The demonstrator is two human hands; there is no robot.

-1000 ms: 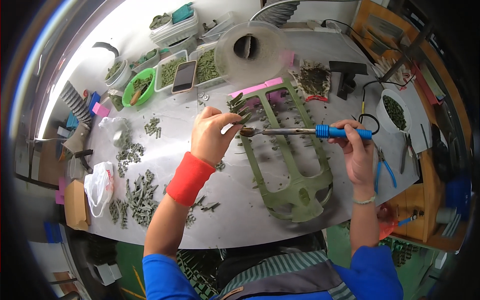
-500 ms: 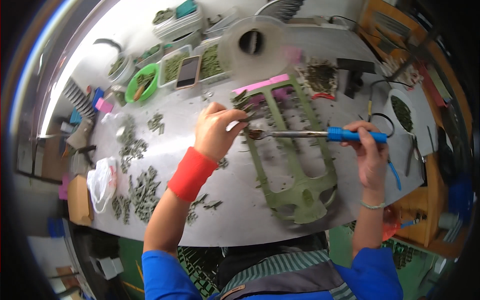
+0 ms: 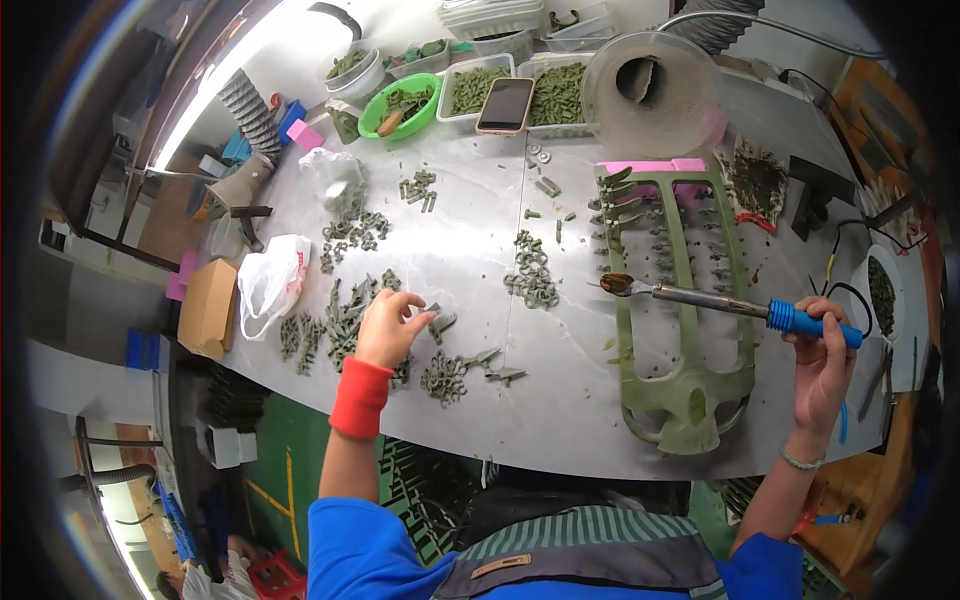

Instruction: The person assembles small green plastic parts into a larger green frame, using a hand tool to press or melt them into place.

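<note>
In my right hand point(image 3: 822, 365) is a soldering iron point(image 3: 715, 301) with a blue handle, held level and pointing left. Its tip carries a brown, spoon-like end close to the left bar of a green frame point(image 3: 688, 340). The frame lies flat, with leaf-like green pieces point(image 3: 622, 205) and small studs along its long bars. Away to the left, my left hand point(image 3: 388, 328) pinches what looks like a small green piece point(image 3: 432, 309), mostly hidden by the fingertips. Beneath and around that hand lie loose green pieces point(image 3: 352, 312) and a heap of small ring-shaped ones point(image 3: 442, 380).
A pink block point(image 3: 655, 165) lies at the frame's far end. Tubs of green pieces point(image 3: 558, 95), a phone point(image 3: 505, 106), a green bowl point(image 3: 420, 118) and a round translucent hood point(image 3: 690, 95) line the back. A white plastic bag point(image 3: 275, 280) and a cardboard box point(image 3: 208, 308) stand left.
My left hand has left the frame's upper left side and moved left to the loose pieces. The iron stays at the frame's left bar. The whole view has shifted left.
</note>
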